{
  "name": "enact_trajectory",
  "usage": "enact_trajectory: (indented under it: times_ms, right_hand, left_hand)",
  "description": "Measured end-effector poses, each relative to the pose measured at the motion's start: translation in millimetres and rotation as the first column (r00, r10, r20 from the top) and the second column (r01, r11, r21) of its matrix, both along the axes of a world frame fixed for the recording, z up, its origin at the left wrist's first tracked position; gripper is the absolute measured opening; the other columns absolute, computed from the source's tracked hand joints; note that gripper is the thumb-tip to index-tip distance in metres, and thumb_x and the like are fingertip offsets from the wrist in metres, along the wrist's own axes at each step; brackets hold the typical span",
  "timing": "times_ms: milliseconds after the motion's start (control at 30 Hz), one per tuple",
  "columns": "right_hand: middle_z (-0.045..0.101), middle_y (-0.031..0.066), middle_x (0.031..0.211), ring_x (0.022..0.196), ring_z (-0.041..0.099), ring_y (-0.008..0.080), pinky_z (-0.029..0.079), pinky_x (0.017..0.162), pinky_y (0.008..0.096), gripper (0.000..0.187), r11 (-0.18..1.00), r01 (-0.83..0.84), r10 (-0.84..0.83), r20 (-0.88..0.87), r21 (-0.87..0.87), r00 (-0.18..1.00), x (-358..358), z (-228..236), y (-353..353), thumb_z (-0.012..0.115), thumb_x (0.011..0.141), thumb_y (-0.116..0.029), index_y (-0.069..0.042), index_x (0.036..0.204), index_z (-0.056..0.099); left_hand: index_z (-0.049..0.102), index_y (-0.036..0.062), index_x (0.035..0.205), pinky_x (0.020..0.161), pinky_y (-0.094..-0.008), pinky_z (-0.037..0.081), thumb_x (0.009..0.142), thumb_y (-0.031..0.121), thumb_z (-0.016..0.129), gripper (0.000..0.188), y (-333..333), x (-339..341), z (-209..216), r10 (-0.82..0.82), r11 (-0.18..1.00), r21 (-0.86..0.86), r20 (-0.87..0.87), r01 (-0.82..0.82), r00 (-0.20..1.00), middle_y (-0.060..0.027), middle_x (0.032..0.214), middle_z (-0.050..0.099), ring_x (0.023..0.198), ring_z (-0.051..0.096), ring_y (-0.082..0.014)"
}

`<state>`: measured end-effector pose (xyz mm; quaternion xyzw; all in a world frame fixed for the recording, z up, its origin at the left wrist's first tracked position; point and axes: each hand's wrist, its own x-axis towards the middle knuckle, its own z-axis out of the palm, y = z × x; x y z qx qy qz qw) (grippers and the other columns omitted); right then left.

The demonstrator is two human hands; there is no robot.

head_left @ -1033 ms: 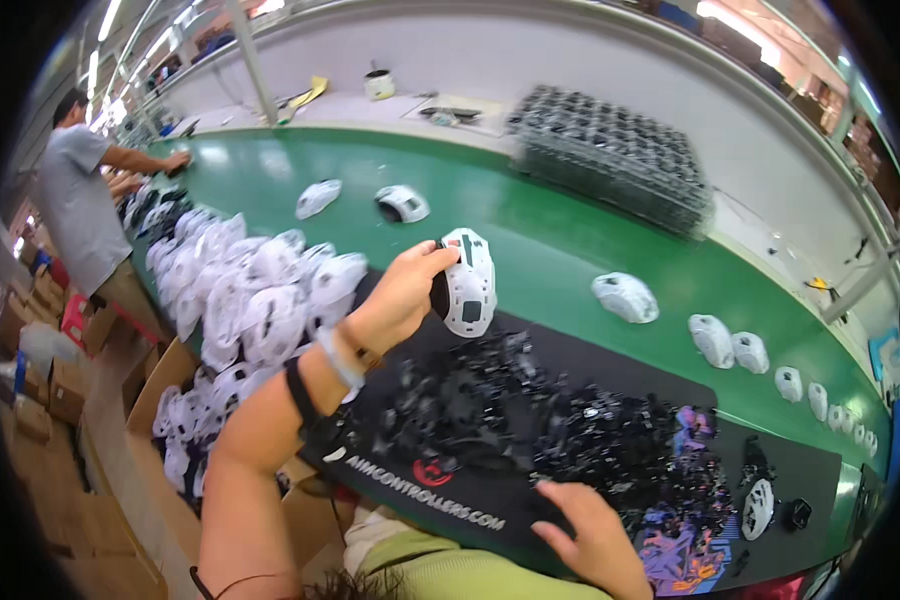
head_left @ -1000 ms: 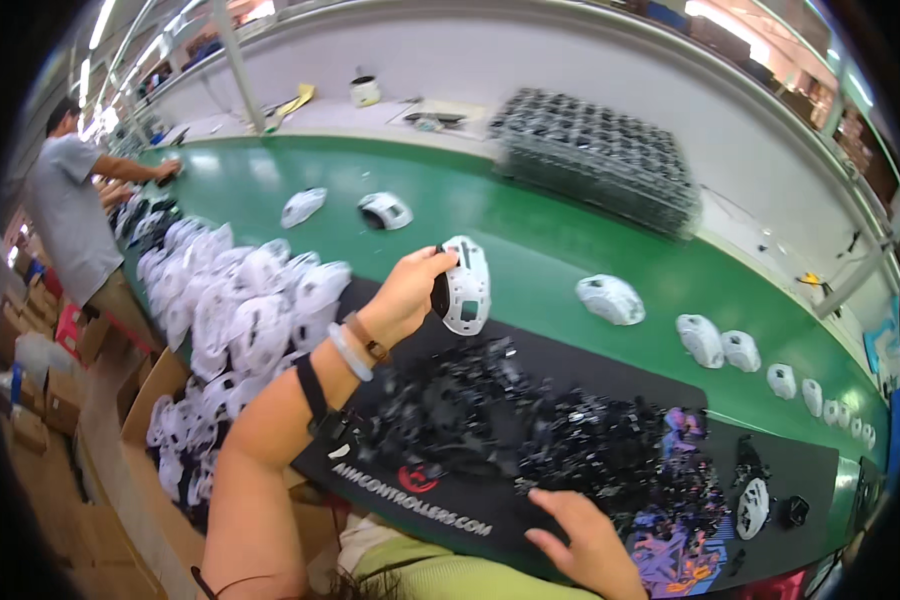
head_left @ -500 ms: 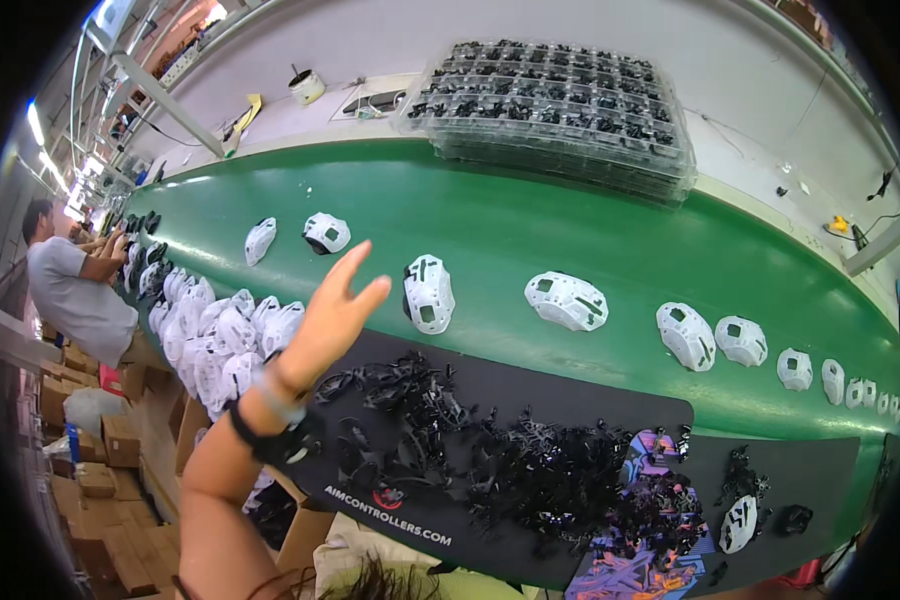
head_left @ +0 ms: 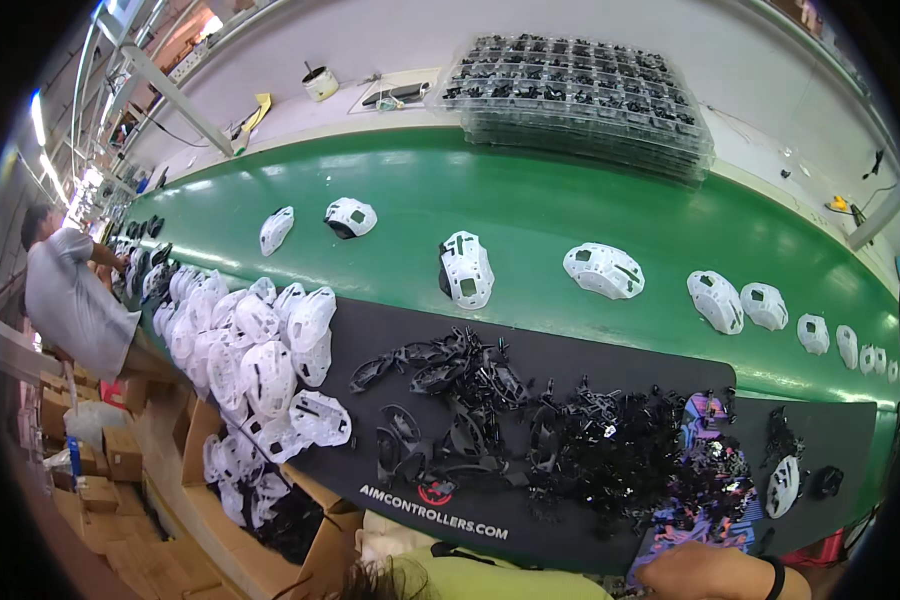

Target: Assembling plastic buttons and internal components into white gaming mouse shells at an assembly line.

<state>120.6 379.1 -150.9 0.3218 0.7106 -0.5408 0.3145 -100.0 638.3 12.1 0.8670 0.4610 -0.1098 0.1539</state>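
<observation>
My right hand (head_left: 695, 572) shows at the lower right edge, with a thin black band around its wrist. It is beside the purple and blue patterned mat (head_left: 670, 530), close to a heap of small black plastic parts (head_left: 610, 435). Its fingers are cut off or hidden, so I cannot tell whether it holds anything. My left hand is out of view. Near the right hand, a white shell (head_left: 783, 487) lies on the black mat (head_left: 590, 358), next to a small black part (head_left: 827, 482). More white shells (head_left: 468, 270) are spread along the green conveyor belt (head_left: 400, 240).
Piled white shells (head_left: 268, 378) cover the mat's left end, above an open cardboard box (head_left: 215, 520) of white and black parts. Stacked clear trays (head_left: 580, 130) of black parts stand behind the belt. A person in a grey shirt (head_left: 80, 300) works at far left.
My left hand, raised near the shells on the belt before, has gone out of view. My right hand has appeared at the lower right. The whole view has shifted slightly.
</observation>
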Motion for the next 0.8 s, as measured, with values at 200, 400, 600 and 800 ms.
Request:
enact_trajectory:
  times_ms: [200, 400, 600, 800]
  right_hand:
    - [0.059, 0.0243, 0.079, 0.078, 0.058, 0.0376, 0.045, 0.068, 0.0439, 0.041, 0.937, 0.324, -0.341, 0.147, 0.128, 0.929, -29.8, -2.3, -64.6, 0.063, 0.071, -0.028, 0.003, 0.096, 0.054]
    - [0.051, 0.0222, 0.11, 0.102, 0.048, 0.0379, 0.042, 0.081, 0.0407, 0.052, 0.614, 0.671, -0.706, -0.09, 0.414, 0.702, -61.7, -6.1, -170.6, 0.062, 0.075, -0.018, -0.001, 0.12, 0.042]
    - [0.051, 0.0212, 0.109, 0.097, 0.05, 0.0385, 0.042, 0.081, 0.0409, 0.052, 0.336, 0.836, -0.891, -0.14, 0.434, 0.431, -90.2, 2.5, -231.8, 0.062, 0.076, -0.012, -0.004, 0.123, 0.041]
    - [0.054, 0.018, 0.107, 0.09, 0.052, 0.0373, 0.043, 0.078, 0.0396, 0.048, 0.268, 0.786, -0.797, -0.33, 0.557, 0.505, -93.3, -9.0, -200.7, 0.062, 0.076, -0.01, -0.003, 0.12, 0.045]
  left_hand:
    - [0.046, 0.0001, 0.121, 0.099, -0.0385, 0.032, 0.076, 0.045, 0.061, 0.065, 29.9, 9.9, -45.9, -0.34, 0.94, -0.003, 0.019, 0.34, 0.94, -0.02, 0.126, 0.044, 0.121, 0.039, -0.03]
    - [0.016, 0.0008, 0.137, 0.107, -0.0414, 0.018, 0.062, 0.06, 0.067, 0.108, 65.7, 64.8, -220.3, -0.539, 0.842, 0.073, 0.048, 0.535, 0.841, -0.0197, 0.142, 0.015, 0.13, 0.016, -0.0394]
    - [0.049, -0.0017, 0.105, 0.077, -0.0378, 0.046, 0.045, 0.033, 0.079, 0.076, 97.1, 98.9, -277.9, -0.498, 0.835, 0.254, -0.034, 0.489, 0.867, -0.0185, 0.09, 0.06, 0.088, 0.058, -0.033]
    - [0.039, -0.0059, 0.097, 0.069, -0.0359, 0.049, 0.055, 0.022, 0.074, 0.061, 15.5, 58.7, -169.5, -0.512, 0.843, 0.397, 0.389, 0.363, 0.765, -0.0255, 0.083, 0.057, 0.077, 0.059, -0.035]
